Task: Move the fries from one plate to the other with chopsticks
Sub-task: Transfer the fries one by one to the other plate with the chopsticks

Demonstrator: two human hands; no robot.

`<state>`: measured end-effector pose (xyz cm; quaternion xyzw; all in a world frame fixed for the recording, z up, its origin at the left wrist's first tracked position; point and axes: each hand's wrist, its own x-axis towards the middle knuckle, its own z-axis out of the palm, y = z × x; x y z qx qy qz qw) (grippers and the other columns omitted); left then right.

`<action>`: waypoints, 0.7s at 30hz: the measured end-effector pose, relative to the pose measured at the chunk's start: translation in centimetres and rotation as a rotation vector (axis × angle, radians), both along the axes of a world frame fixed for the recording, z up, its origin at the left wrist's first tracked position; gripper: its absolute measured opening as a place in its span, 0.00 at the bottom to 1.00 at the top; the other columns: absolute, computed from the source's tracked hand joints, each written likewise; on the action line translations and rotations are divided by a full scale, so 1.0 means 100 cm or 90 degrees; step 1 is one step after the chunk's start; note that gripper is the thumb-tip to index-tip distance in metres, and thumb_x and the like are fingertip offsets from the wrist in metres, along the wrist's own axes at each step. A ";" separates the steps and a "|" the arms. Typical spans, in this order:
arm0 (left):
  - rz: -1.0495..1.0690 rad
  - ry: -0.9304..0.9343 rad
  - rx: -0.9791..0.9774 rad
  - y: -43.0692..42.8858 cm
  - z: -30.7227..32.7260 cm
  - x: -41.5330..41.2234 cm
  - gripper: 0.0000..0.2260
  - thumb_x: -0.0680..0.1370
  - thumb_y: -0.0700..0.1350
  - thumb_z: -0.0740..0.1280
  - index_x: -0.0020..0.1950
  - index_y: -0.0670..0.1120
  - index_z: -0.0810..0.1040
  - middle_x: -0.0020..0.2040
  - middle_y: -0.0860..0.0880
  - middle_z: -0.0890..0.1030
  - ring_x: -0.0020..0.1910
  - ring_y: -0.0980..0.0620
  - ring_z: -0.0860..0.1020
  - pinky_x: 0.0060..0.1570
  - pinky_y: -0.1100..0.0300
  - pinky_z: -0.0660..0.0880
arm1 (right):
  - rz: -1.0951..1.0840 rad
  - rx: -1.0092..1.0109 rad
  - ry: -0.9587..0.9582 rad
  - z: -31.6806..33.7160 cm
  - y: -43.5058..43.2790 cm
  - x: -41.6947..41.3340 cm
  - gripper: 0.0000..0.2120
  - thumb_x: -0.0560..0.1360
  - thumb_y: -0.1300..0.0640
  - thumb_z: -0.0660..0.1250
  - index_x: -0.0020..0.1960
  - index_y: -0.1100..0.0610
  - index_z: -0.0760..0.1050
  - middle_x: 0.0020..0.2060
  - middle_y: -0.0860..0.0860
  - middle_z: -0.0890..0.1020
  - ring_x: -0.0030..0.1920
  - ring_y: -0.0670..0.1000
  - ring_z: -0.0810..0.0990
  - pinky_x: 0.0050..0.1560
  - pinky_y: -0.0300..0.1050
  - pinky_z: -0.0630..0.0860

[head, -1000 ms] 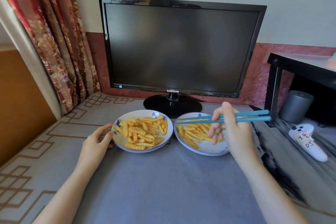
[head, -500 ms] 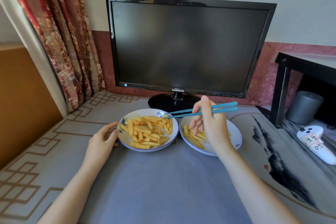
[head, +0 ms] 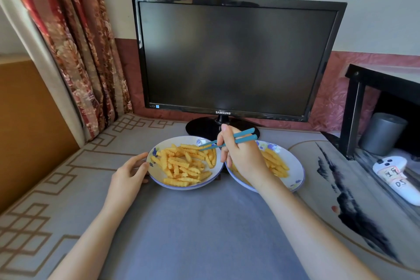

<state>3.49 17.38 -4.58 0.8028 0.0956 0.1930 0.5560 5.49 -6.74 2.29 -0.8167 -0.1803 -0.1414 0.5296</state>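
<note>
Fries (head: 184, 163): crinkle-cut, yellow, short sticks with ridged faces; most lie heaped on the left plate (head: 156, 176), a smaller lot (head: 275, 163) on the right plate (head: 295, 174), partly hidden behind the wrist.

Handling, as judged: each piece light; fairly stiff but liable to snap or bend if squeezed hard; the ridges should give the sticks some purchase, though any oil on the surface would make them slippery; best taken across the middle, one piece at a time, from the top of the heap where a piece lies free.

Chopsticks (head: 241, 138): teal, smooth, probably plastic, so little friction of their own; tips lowered into the far right part of the left heap; whether a piece is caught between them cannot be told.

Right hand (head: 244, 159): fingers curled round the chopsticks near their upper half, above the gap between the plates.

Left hand (head: 127, 175): fingers relaxed, touching the left plate's left rim, apparently steadying it.

Plates: shallow, white, glossy, blue floral edging; rims touching or nearly so; hard and breakable.

Surface: grey mat (head: 193, 229), matt, with a fretwork border; a black monitor (head: 236, 57) stands just beyond.
</note>
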 end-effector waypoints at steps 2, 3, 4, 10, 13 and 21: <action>-0.001 0.000 0.000 0.000 0.000 0.000 0.13 0.80 0.40 0.61 0.63 0.46 0.77 0.48 0.48 0.81 0.40 0.52 0.79 0.30 0.79 0.70 | -0.017 0.023 -0.012 0.000 0.001 -0.001 0.20 0.82 0.46 0.51 0.36 0.53 0.70 0.25 0.60 0.77 0.24 0.52 0.73 0.35 0.44 0.72; -0.001 0.000 0.002 0.000 0.000 0.000 0.13 0.80 0.40 0.61 0.63 0.46 0.77 0.48 0.48 0.81 0.39 0.52 0.79 0.31 0.79 0.70 | -0.027 0.040 -0.017 0.000 0.000 -0.002 0.21 0.82 0.46 0.51 0.36 0.54 0.70 0.25 0.60 0.77 0.24 0.53 0.73 0.34 0.46 0.73; -0.002 0.001 0.004 0.000 0.000 0.000 0.13 0.80 0.40 0.61 0.63 0.46 0.77 0.48 0.47 0.81 0.39 0.52 0.79 0.31 0.79 0.70 | -0.036 0.061 -0.021 0.000 -0.001 -0.003 0.21 0.82 0.47 0.51 0.36 0.55 0.70 0.25 0.60 0.77 0.24 0.53 0.73 0.33 0.46 0.73; -0.001 0.002 0.005 0.002 -0.001 0.000 0.13 0.80 0.40 0.61 0.63 0.46 0.77 0.47 0.48 0.81 0.39 0.53 0.79 0.31 0.80 0.70 | -0.082 0.205 -0.041 0.011 -0.023 -0.014 0.22 0.82 0.50 0.52 0.35 0.59 0.69 0.22 0.59 0.74 0.20 0.54 0.71 0.25 0.37 0.67; -0.004 -0.001 0.007 0.001 -0.001 0.001 0.12 0.80 0.40 0.61 0.62 0.46 0.77 0.48 0.47 0.82 0.39 0.52 0.79 0.31 0.79 0.70 | -0.130 0.237 -0.086 0.019 -0.047 -0.022 0.21 0.83 0.53 0.52 0.34 0.60 0.68 0.24 0.65 0.74 0.18 0.54 0.70 0.21 0.34 0.65; -0.003 -0.005 0.000 0.000 -0.001 0.000 0.12 0.80 0.39 0.61 0.62 0.45 0.77 0.48 0.47 0.81 0.39 0.49 0.79 0.30 0.80 0.70 | -0.317 0.256 -0.084 0.004 -0.127 -0.035 0.20 0.82 0.51 0.52 0.35 0.58 0.68 0.20 0.57 0.77 0.17 0.52 0.72 0.21 0.38 0.62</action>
